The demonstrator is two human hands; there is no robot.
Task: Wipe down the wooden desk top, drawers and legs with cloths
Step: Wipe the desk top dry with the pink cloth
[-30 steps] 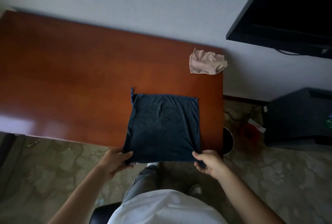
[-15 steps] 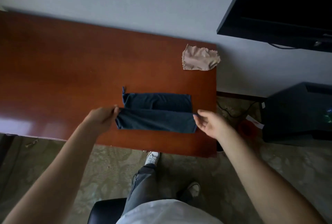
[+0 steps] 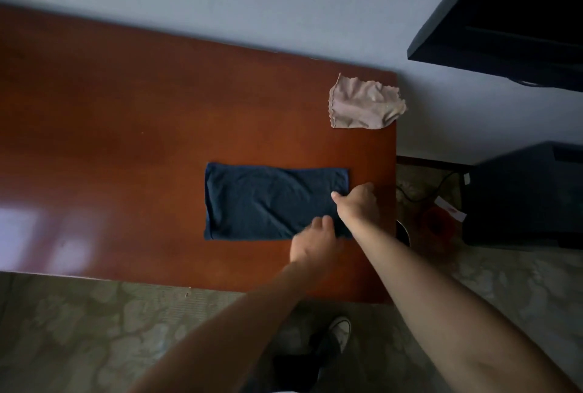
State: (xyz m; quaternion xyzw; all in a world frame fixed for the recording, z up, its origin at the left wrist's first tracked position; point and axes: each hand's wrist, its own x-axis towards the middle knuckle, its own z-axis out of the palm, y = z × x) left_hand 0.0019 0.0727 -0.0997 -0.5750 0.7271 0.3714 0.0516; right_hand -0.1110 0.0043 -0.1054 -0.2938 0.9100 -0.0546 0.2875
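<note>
No legible brand or writing anywhere; a white tag (image 3: 449,211) with a red mark lies on the floor past the desk's right edge, too small to read.

Dark blue cloth (image 3: 271,203) lies flat on the wooden desk (image 3: 126,146), folded to a long rectangle, toward the right end and nearer the front edge. Both hands sit at the cloth's right end. Right hand (image 3: 358,202) is on the right short edge, thumb on the fabric; whether it pinches the edge cannot be told. Left hand (image 3: 312,239) rests at the front right corner, fingers loosely bent and motion-blurred; grip unclear.

Beige cloth (image 3: 366,102) lies crumpled at the back right corner, slightly overhanging the right edge.

Drawers and legs hidden beneath the top. Desk's left end cut off. A shoe (image 3: 339,331) shows below the front edge.
</note>
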